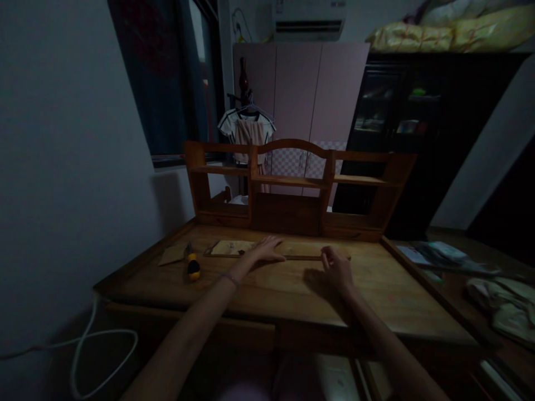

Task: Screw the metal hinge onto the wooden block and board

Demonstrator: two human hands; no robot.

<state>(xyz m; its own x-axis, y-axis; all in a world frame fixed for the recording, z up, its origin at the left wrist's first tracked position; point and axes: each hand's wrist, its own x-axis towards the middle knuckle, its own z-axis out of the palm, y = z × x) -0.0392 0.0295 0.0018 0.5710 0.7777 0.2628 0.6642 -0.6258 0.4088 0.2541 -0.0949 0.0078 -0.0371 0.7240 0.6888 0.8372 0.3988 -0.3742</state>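
Note:
A flat strip of cardboard or thin board (234,248) lies across the back of the wooden desk (259,289), with a long thin ruler-like strip (301,257) along its near edge. My left hand (267,249) lies flat on the board, fingers stretched out. My right hand (336,267) rests at the strip's right part with fingers curled; in the dim light I cannot make out whether it pinches anything. A yellow and black utility knife (193,266) lies on the desk to the left of my left hand, beside a small cardboard scrap (172,254).
A wooden shelf hutch (298,184) stands along the desk's back edge. A second surface on the right carries papers (438,253) and cloth (501,306). A white cable (90,340) loops on the floor at left. Wall and window are on the left.

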